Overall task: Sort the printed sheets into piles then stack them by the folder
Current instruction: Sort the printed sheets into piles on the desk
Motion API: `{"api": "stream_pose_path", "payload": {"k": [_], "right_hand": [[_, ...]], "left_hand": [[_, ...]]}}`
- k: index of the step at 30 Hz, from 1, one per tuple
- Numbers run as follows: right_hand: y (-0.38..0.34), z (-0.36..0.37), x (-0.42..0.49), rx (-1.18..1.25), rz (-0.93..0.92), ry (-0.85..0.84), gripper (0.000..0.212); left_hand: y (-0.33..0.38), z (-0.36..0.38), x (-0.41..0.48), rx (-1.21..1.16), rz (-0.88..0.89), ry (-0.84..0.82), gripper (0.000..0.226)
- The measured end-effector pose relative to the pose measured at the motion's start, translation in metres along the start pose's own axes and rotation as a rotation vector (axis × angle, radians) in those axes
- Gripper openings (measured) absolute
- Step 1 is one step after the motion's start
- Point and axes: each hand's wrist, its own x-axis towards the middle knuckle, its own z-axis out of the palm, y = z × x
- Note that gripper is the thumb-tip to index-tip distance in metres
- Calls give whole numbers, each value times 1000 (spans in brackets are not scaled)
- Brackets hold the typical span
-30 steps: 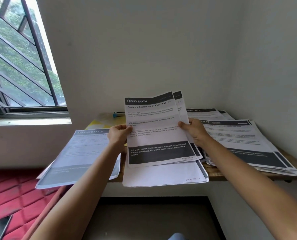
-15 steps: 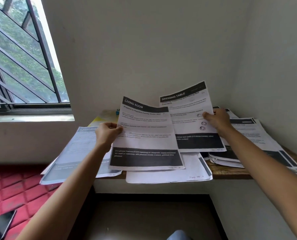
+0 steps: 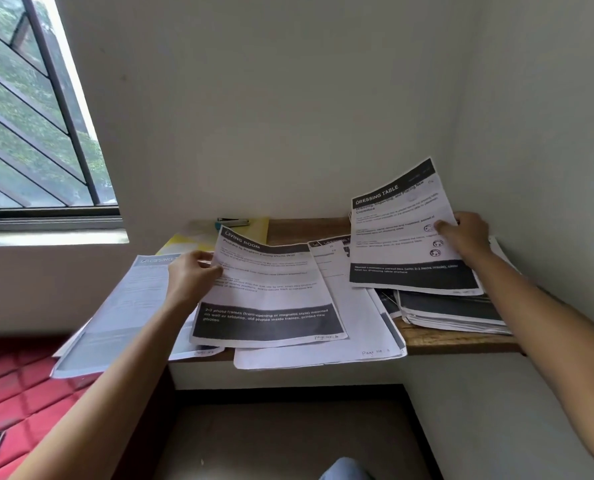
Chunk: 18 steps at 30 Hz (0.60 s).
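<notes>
Broadly, a wooden shelf (image 3: 461, 342) is running along the wall into the corner, carrying all the paper. On its left end, a pale left pile (image 3: 115, 323) is hanging well over the edge, above a red quilted cushion (image 3: 11, 382). A middle pile (image 3: 357, 327) is lying flat with its near edge overhanging the front of the shelf. A thicker right pile (image 3: 454, 313) is sitting at the corner end, near the side wall.

The LIVING ROOM sheet (image 3: 271, 289) is resting low over the middle pile, its left side overlapping the left pile. The DRESSING TABLE sheet (image 3: 402, 237) is being held tilted above the right pile, its top edge raised toward the corner. The two sheets are staying apart.

The yellow folder (image 3: 259, 226) is lying at the back of the shelf by the wall, partly covered by the LIVING ROOM sheet and the left pile.

The left hand (image 3: 191, 275) is grasping the LIVING ROOM sheet's left edge, fingers curled round it. The right hand (image 3: 468, 233) is gripping the DRESSING TABLE sheet's right edge, its thumb pressing on the printed face and its other fingers going behind the paper.

A small blue-and-dark object (image 3: 233, 222), too small to identify, is sitting at the folder's back edge.
</notes>
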Motion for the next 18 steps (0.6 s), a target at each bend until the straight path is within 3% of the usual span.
{"api": "stream_pose_path", "payload": {"k": [12,18], "right_hand": [[0,-8,3,50,36,5,27],[-7,-5,0,209,126,-35,30]], "left_hand": [[10,6,-13,13,6,-33,25],[19,20,-25,212,187,-70,28]]}}
